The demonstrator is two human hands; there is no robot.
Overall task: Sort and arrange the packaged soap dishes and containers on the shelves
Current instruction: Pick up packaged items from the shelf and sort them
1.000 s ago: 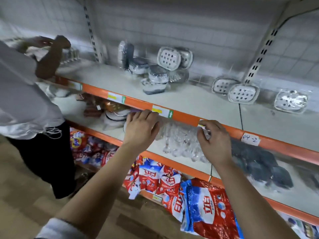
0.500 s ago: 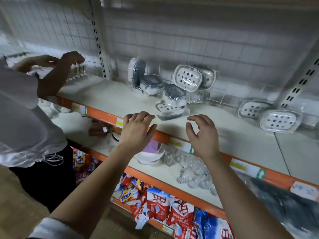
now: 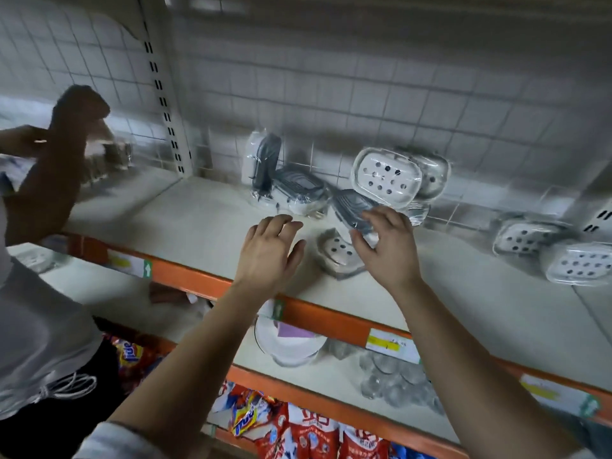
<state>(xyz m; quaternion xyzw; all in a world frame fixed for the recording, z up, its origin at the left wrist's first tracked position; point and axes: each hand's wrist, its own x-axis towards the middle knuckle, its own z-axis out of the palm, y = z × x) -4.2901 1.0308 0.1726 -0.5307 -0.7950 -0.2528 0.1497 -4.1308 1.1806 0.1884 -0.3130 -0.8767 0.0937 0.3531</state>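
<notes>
The sorting looks barely begun, in my judgement: on the cream shelf board with the orange front edge (image 3: 198, 223) the packaged goods lie in a loose heap, not in rows. The left hand (image 3: 270, 256) hovers over bare shelf, fingers relaxed and slightly spread, holding nothing. The right hand (image 3: 387, 251) is spread too, its fingertips (image 3: 367, 220) at the dark grey ribbed soap dish in clear wrap (image 3: 347, 203); whether they touch it I cannot tell, and nothing is gripped. At nine o'clock from that hand, just beside it, a small white perforated soap dish in clear wrap (image 3: 334, 255) lies tilted on the board. At twelve o'clock a larger white perforated soap dish in plastic film (image 3: 385, 177) leans against others behind it. At ten o'clock sits a dark grey lidded container (image 3: 299, 187), with an upright dark grey pack (image 3: 265, 164) just beside it. At three o'clock, well apart, lie two more white perforated dishes (image 3: 526, 238). All of these seem left to group by kind and line up. Another person's arm (image 3: 63, 167) works at nine o'clock in the neighbouring bay.
</notes>
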